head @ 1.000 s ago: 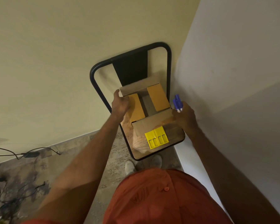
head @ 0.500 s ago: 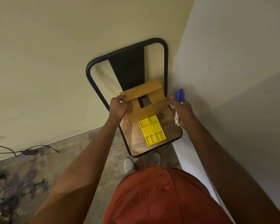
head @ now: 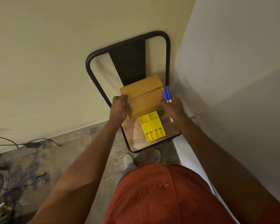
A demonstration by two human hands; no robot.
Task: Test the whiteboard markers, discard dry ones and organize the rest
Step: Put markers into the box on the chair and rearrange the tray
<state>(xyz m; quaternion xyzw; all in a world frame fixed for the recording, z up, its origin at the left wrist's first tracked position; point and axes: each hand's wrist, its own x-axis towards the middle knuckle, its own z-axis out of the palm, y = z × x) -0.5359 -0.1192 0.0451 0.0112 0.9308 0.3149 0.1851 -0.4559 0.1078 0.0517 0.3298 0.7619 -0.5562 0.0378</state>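
Note:
A brown cardboard box (head: 144,97) stands on the wooden seat of a chair (head: 134,135), its top flaps folded flat and closed. My left hand (head: 118,107) grips the box's left side, fingers on the flap edge. My right hand (head: 171,107) presses the box's right side while holding blue-capped whiteboard markers (head: 166,94), caps pointing up. A yellow plastic organizer tray (head: 152,126) with several slots lies on the seat in front of the box, empty as far as I can see.
The chair has a black metal frame (head: 94,81) and stands in a corner between a cream wall and a white wall (head: 233,78). Cables (head: 23,143) lie on the carpet at left. My feet (head: 142,157) are just before the seat.
The box flaps, open a second ago, have been folded shut by both hands. The yellow tray is now more exposed in front of the box.

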